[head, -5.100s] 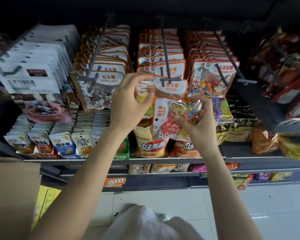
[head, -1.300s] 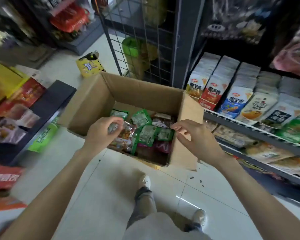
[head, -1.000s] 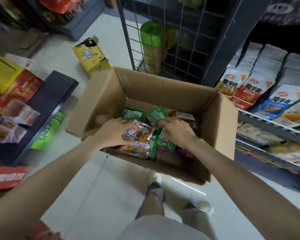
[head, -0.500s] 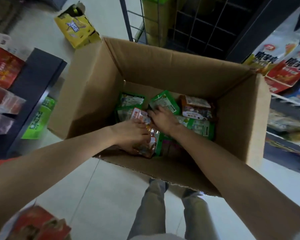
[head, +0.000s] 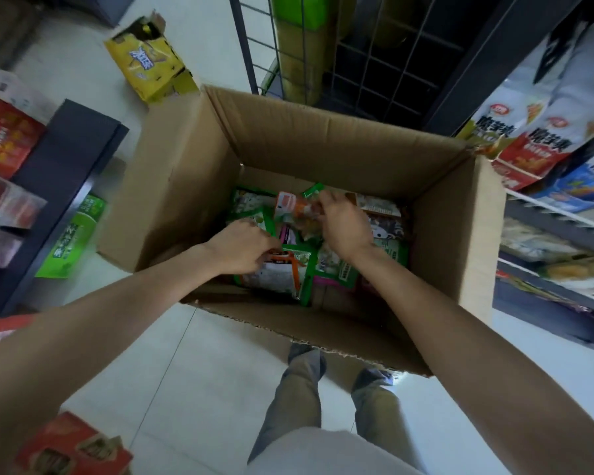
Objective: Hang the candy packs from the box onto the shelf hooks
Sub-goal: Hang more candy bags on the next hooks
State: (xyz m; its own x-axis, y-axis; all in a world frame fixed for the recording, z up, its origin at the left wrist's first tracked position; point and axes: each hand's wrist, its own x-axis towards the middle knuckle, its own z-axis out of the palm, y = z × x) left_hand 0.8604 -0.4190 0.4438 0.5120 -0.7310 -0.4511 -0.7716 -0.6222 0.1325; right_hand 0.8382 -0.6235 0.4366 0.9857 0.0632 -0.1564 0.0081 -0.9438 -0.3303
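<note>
I watched the view swing from the hook shelf down into the cardboard box [head: 323, 149], where the right hand [head: 343, 224] lifted an orange-topped candy pack [head: 294, 209] off the pile while the left hand [head: 240, 248] shifted onto a green-edged pack [head: 288, 272] nearer me.

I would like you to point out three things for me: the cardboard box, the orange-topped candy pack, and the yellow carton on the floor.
cardboard box [head: 323, 145]: head view, inner far wall.
orange-topped candy pack [head: 290, 208]: head view, its upper part.
yellow carton [head: 148, 65]: head view, printed top face.
</note>
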